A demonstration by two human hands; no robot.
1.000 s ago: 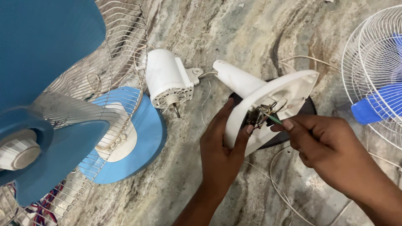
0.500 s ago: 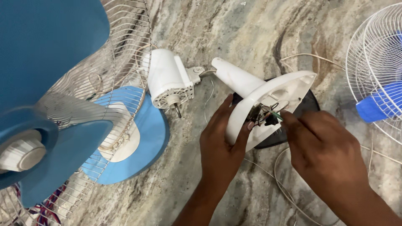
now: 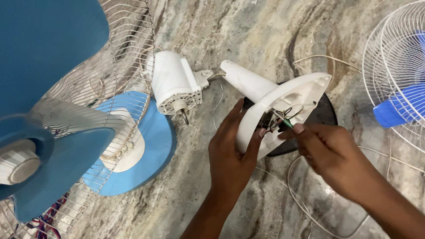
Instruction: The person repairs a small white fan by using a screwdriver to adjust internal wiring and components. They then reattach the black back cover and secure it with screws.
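White fan base [image 3: 305, 90] is gripped steady by the left hand [image 3: 230, 155] while the right hand [image 3: 332, 150], pinching a green tool [image 3: 287, 122], should probe the wires [image 3: 276, 117] gently.

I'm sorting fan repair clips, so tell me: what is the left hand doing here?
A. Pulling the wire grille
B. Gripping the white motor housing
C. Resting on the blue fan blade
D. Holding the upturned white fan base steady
D: the left hand clasps the edge of the upturned white fan base, while the right hand works a thin green-tipped tool at the wiring inside.
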